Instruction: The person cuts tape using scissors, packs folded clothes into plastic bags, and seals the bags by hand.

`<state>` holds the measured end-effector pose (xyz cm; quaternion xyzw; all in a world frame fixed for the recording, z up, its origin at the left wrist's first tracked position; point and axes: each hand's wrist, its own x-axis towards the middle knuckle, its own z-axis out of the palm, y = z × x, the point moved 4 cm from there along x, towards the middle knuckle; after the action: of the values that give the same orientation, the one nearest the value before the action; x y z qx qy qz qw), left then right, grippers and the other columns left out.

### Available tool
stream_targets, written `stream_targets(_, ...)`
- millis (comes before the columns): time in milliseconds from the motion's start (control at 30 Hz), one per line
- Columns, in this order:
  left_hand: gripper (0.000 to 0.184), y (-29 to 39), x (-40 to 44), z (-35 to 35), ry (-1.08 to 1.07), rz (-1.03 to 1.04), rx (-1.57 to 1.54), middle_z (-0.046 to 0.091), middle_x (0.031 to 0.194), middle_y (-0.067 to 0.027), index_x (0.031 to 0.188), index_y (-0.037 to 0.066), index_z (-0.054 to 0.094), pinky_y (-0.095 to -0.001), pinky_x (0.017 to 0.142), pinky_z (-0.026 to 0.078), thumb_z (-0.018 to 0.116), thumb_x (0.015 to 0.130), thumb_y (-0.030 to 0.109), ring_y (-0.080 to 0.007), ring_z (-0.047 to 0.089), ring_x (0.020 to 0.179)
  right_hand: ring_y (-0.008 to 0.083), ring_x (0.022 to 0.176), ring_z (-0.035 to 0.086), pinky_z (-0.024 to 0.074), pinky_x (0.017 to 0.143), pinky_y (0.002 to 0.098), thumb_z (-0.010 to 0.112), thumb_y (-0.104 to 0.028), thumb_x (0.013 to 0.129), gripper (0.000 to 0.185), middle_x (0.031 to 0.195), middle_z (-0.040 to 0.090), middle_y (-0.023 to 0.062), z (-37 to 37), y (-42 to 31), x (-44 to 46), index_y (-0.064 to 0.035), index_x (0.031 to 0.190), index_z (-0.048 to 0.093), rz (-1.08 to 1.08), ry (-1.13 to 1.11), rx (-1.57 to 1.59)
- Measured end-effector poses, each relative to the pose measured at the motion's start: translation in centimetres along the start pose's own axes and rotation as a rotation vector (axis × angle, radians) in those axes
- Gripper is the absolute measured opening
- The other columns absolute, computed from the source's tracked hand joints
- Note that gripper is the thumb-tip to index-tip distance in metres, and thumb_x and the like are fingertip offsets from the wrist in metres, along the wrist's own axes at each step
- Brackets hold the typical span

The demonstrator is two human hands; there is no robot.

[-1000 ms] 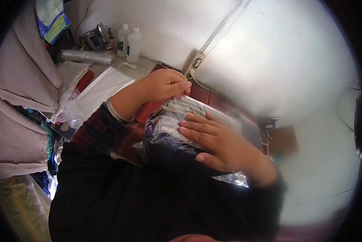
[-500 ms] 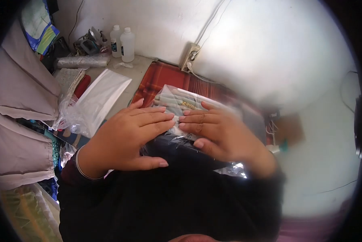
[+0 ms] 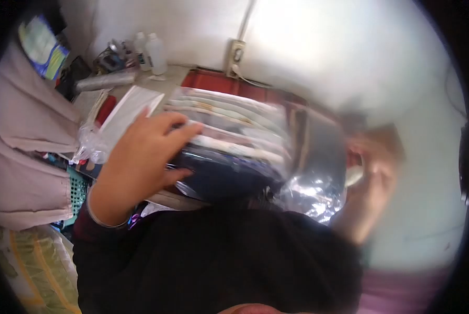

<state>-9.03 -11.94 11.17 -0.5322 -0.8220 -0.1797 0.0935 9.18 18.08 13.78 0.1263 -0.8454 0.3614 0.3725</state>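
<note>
In front of me lies a clear plastic bag of folded cloths (image 3: 229, 141), pale patterned ones behind and a dark blue one nearest me. My left hand (image 3: 143, 154) rests at the left end of the bag, its fingers apart and not closed round it. Motion blurs my right hand (image 3: 373, 175), which is off to the right, away from the cloths. Beside its fingers is a small whitish thing (image 3: 355, 176); whether they grip it is unclear. Shiny clear plastic (image 3: 315, 193) spreads at the right end of the bag.
A red plaid cloth (image 3: 208, 79) lies under the bag. Flat white plastic (image 3: 132, 112), a clear wrapped roll (image 3: 106, 80) and two white bottles (image 3: 156, 54) are at the back left. A power socket (image 3: 236, 55) is on the wall. Beige fabric (image 3: 23, 120) hangs at left.
Both hands have parted from the middle of the bag. My left hand moved to its left end; my right swung away to the right. More of the cloths shows, and the view has shifted slightly.
</note>
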Motion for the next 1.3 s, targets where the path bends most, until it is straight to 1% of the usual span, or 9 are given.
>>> stream_targets(100, 0.063, 1.3, 1.3, -0.1, -0.066, -0.03, 0.04, 0.057, 0.12, -0.0124, 0.12, 0.006, 0.057, -0.0466, 0.102, 0.036, 0.077, 0.06, 0.007, -0.0334, 0.054, 0.111, 0.0247, 0.094, 0.064, 0.0455, 0.089, 0.0352, 0.055, -0.028, 0.093, 0.036, 0.096, 0.069, 0.0173, -7.1, 1.2, -6.6, 0.0051, 0.097, 0.068, 0.14, 0.146, -0.145)
stream_targets(367, 0.082, 1.3, 1.8, 2.1, -0.1, -0.156, 0.241, 0.052, 0.13, -0.0198, 0.139, 0.001, 0.039, -0.0382, 0.102, 0.038, 0.069, 0.062, -0.002, -0.0359, 0.049, 0.121, 0.0223, 0.104, 0.062, 0.0441, 0.093, 0.0335, 0.056, -0.031, 0.091, 0.038, 0.106, 0.068, 0.013, -29.8, 9.2, -33.4, -0.0002, 0.11, 0.067, 1.168, 0.878, -0.696)
stream_targets(433, 0.08, 1.2, 2.0, 2.5, -0.135, -0.25, 0.253, 0.051, 0.13, -0.0209, 0.139, 0.0, 0.038, -0.0382, 0.103, 0.037, 0.067, 0.063, -0.003, -0.0364, 0.047, 0.122, 0.028, 0.107, 0.061, 0.0437, 0.094, 0.0367, 0.056, -0.04, 0.088, 0.046, 0.11, 0.067, 0.0161, -34.9, 15.4, -45.1, -0.0013, 0.111, 0.066, 1.256, 0.719, -0.985)
stream_targets(500, 0.077, 0.1, 2.4, 2.6, -0.236, -0.319, 0.335, 0.048, 0.133, -0.0215, 0.138, -0.001, 0.039, -0.0377, 0.103, 0.037, 0.063, 0.065, -0.004, -0.036, 0.046, 0.124, 0.0335, 0.109, 0.059, 0.0434, 0.094, 0.0395, 0.055, -0.051, 0.084, 0.058, 0.112, 0.065, 0.0194, -36.4, 19.5, -53.2, -0.0001, 0.111, 0.065, 1.399, 0.459, -1.03)
stream_targets(600, 0.075, -1.7, 2.3, 3.1, -0.206, -0.349, 0.364, 0.046, 0.134, -0.0215, 0.136, -0.002, 0.04, -0.0374, 0.104, 0.036, 0.062, 0.064, -0.007, -0.0355, 0.045, 0.125, 0.0366, 0.111, 0.057, 0.0426, 0.095, 0.0415, 0.054, -0.056, 0.081, 0.063, 0.114, 0.063, 0.0218, -37.2, 26.0, -62.4, -0.0009, 0.11, 0.066, 1.445, 0.379, -0.967)
stream_targets(900, 0.073, -3.2, 1.6, 3.0, -0.194, -0.44, 0.356, 0.046, 0.133, -0.0204, 0.133, -0.001, 0.043, -0.0364, 0.106, 0.035, 0.063, 0.064, -0.008, -0.0352, 0.044, 0.126, 0.0336, 0.116, 0.056, 0.0412, 0.096, 0.0404, 0.059, -0.055, 0.079, 0.064, 0.118, 0.061, 0.0238, -35.9, 33.3, -60.2, -0.0017, 0.113, 0.065, 1.642, 0.319, -0.536)
stream_targets(1100, 0.071, -2.7, 0.5, 3.9, -0.062, -0.34, 0.341, 0.046, 0.134, -0.0203, 0.132, 0.001, 0.045, -0.0376, 0.103, 0.038, 0.068, 0.065, -0.004, -0.0358, 0.045, 0.125, 0.0282, 0.117, 0.055, 0.0436, 0.097, 0.042, 0.047, -0.033, 0.093, 0.039, 0.126, 0.059, 0.01, -40.3, 38.4, -67.2, -0.0115, 0.122, 0.061, 1.748, -0.206, -1.16)
stream_targets(1233, 0.07, 3.3, 2.0, 3.5, -0.006, -0.317, 0.318, 0.047, 0.134, -0.0189, 0.127, 0.002, 0.05, -0.0382, 0.104, 0.038, 0.069, 0.06, -0.001, -0.0351, 0.046, 0.124, 0.0162, 0.119, 0.053, 0.0419, 0.098, 0.0376, 0.045, -0.032, 0.096, 0.036, 0.125, 0.061, 0.0067, -48.6, 31.4, -65.9, -0.0113, 0.119, 0.064, 1.126, 0.523, -1.303)
stream_targets(1300, 0.077, 3.2, 1.7, 3.5, -0.002, -0.326, 0.338, 0.045, 0.134, -0.0181, 0.129, 0.004, 0.049, -0.0367, 0.106, 0.036, 0.068, 0.055, -0.004, -0.0344, 0.043, 0.127, 0.0224, 0.115, 0.051, 0.0364, 0.096, 0.0404, 0.057, -0.031, 0.088, 0.039, 0.121, 0.061, 0.0062, -42.6, 20.0, -45.6, -0.0117, 0.121, 0.064, 1.176, 1.217, -0.365)
